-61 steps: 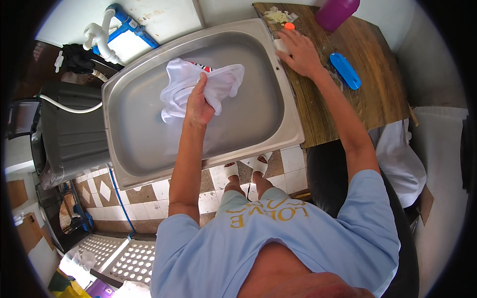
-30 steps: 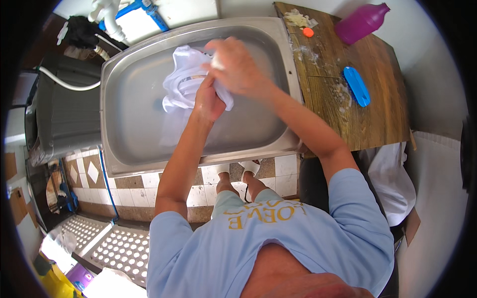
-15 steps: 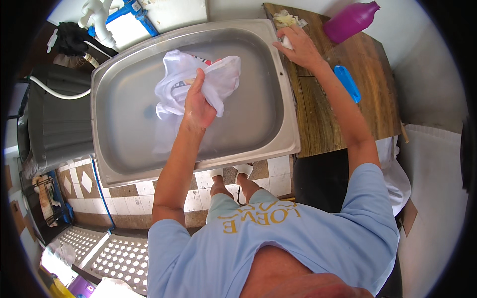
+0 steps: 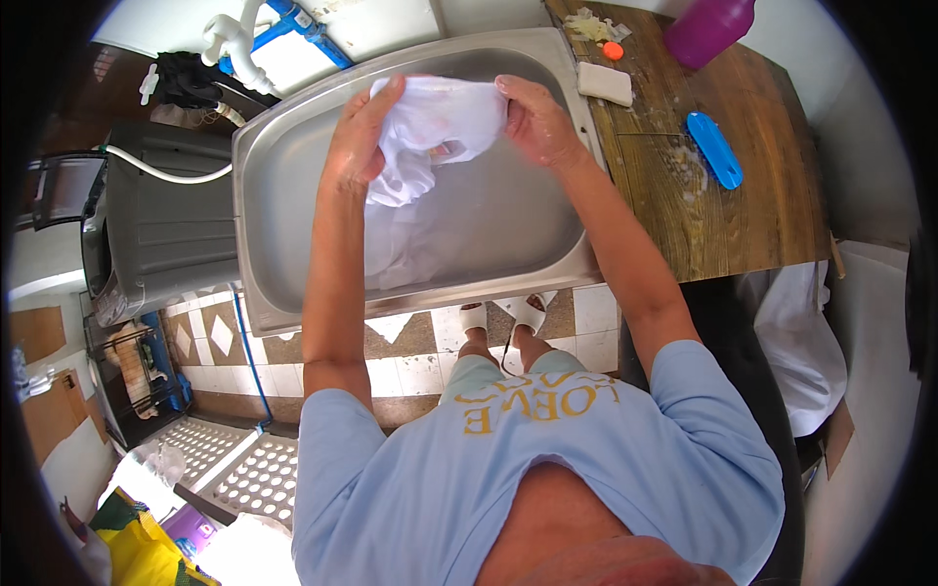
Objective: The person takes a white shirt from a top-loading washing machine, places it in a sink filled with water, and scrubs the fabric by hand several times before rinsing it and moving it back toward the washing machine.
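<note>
One stainless-steel sink filled with cloudy water lies before us, and against its right side stands our wooden tabletop. Over the basin we stretch both bare arms: our left forearm rises almost straight from its elbow, while our right forearm slants up and inward. Between them we hold a white cloth, its upper part raised near the far side of the basin, with paler fabric showing in the water below. Our left hand grasps the cloth's left edge, thumb pointing up along it; our right hand grips the right edge, fingers curled in, so the top is spread between them. On our tabletop sit a purple bottle, an oblong blue plastic piece, a whitish soap bar near the sink's rim and an orange cap.
</note>
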Demonstrator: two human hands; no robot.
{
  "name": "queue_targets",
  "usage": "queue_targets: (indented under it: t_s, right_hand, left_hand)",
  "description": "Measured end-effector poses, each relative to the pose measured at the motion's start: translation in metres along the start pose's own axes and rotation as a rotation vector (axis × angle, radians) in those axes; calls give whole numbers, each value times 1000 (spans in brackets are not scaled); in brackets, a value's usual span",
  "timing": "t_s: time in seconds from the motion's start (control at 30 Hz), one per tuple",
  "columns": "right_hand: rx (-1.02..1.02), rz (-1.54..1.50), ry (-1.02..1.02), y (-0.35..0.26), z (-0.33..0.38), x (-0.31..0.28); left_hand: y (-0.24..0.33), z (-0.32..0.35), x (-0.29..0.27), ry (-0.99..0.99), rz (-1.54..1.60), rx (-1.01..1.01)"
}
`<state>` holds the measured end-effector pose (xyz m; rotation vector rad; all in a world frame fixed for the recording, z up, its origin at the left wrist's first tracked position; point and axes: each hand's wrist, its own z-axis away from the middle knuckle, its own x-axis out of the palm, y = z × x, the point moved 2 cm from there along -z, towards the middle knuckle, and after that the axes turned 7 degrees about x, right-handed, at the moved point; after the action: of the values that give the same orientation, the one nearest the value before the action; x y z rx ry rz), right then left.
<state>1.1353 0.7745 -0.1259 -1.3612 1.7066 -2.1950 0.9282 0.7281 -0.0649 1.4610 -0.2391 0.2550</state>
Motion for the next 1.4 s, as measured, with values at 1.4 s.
queue_targets:
  t_s: [1.4]
  right_hand:
    - [-210,-481,214,134,-39,-49]
  left_hand:
    - [-106,-31,61,-230,-196,277]
